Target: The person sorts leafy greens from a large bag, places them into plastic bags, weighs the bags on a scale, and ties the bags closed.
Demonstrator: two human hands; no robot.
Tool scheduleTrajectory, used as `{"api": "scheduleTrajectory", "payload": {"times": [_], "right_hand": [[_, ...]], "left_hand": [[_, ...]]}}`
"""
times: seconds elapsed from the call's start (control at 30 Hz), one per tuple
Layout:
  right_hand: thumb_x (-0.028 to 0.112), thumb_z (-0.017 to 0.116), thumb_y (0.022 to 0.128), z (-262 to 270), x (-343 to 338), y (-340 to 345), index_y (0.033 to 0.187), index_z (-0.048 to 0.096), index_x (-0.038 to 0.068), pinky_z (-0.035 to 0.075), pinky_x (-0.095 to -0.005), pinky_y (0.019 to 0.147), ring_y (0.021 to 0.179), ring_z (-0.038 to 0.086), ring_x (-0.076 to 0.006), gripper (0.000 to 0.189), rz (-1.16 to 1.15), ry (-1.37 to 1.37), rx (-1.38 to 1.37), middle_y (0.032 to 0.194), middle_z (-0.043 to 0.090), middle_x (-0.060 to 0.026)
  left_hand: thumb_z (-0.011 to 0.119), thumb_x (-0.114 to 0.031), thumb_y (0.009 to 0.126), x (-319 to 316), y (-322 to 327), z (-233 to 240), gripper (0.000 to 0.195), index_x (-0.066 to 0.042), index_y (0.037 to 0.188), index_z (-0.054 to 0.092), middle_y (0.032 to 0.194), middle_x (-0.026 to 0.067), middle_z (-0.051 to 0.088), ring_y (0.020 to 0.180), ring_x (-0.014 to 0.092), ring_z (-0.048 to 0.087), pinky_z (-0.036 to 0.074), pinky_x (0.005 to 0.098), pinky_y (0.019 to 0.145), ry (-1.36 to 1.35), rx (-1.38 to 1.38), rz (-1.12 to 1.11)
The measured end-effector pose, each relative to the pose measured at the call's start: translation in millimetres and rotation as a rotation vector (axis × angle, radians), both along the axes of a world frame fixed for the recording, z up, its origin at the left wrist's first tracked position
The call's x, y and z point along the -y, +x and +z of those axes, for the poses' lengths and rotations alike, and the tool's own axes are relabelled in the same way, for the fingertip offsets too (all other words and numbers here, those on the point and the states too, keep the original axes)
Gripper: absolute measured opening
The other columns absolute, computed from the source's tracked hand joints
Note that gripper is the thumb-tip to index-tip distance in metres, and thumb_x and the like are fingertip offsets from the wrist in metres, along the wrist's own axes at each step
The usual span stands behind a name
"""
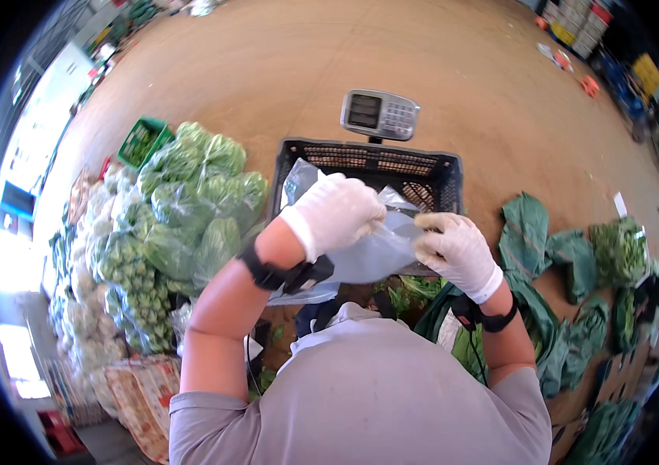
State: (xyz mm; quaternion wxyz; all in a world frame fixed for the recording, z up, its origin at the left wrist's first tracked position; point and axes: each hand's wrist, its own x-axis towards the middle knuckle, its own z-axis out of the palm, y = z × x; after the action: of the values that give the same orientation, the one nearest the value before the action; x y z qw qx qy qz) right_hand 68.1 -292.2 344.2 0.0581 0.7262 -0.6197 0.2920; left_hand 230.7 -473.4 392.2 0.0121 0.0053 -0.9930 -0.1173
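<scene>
Both my hands wear white gloves and meet over a black plastic crate (364, 149). With its fingers closed, my left hand (338, 209) grips a clear plastic bag (373, 256) by its gathered edge. My right hand (451, 247) is at the bag's right side with fingers curled; whether it pinches the film is hidden. The bag hangs between the hands and covers the crate's near part. More clear plastic (300, 180) shows inside the crate at left. Behind the crate stands the display and keypad of a digital scale (380, 114).
Bagged leafy greens (201, 197) are piled at left, with a green crate (144, 141) behind. Loose leaves (417, 290) lie below the bag. Green woven sacks (524, 235) and a bundle of greens (617, 250) are on the right. Stacked boxes (576, 26) stand far right.
</scene>
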Motion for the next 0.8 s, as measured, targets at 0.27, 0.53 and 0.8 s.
{"api": "scheduleTrajectory", "payload": {"times": [0.27,0.53,0.8], "right_hand": [[0.023,0.061,0.085,-44.5,-5.3,-19.8,0.078,0.063,0.004,0.044,-0.0351,0.059,0.061,0.055,-0.0297,0.02,-0.183,0.41,0.669,0.068,0.058,-0.0148],[0.012,0.059,0.09,-103.7,33.9,-12.2,0.085,0.054,0.009,0.041,-0.0225,0.056,0.062,0.048,-0.008,0.008,-0.364,-0.418,1.995,0.071,0.052,0.0013],[0.029,0.065,0.084,-126.5,81.0,-5.8,0.078,0.059,0.009,0.047,-0.033,0.06,0.068,0.06,-0.0214,0.021,-0.505,-0.039,1.141,0.071,0.059,-0.0057]], "left_hand": [[0.062,-0.024,0.075,5.1,-102.4,-23.3,0.01,-0.017,0.079,0.067,0.078,0.0038,0.063,0.082,0.025,0.062,0.048,0.0403,0.069,-0.169,0.142,-0.317],[0.071,-0.041,0.072,-7.5,-84.3,-32.9,0.043,-0.009,0.099,0.059,0.095,0.0122,0.059,0.088,0.028,0.056,0.043,0.0413,0.08,0.139,-0.319,0.159],[0.05,-0.029,0.094,58.6,-47.3,-116.8,0.027,-0.004,0.097,0.062,0.092,0.0075,0.065,0.084,0.016,0.061,0.049,0.0321,0.077,1.74,-0.301,0.429]]}}
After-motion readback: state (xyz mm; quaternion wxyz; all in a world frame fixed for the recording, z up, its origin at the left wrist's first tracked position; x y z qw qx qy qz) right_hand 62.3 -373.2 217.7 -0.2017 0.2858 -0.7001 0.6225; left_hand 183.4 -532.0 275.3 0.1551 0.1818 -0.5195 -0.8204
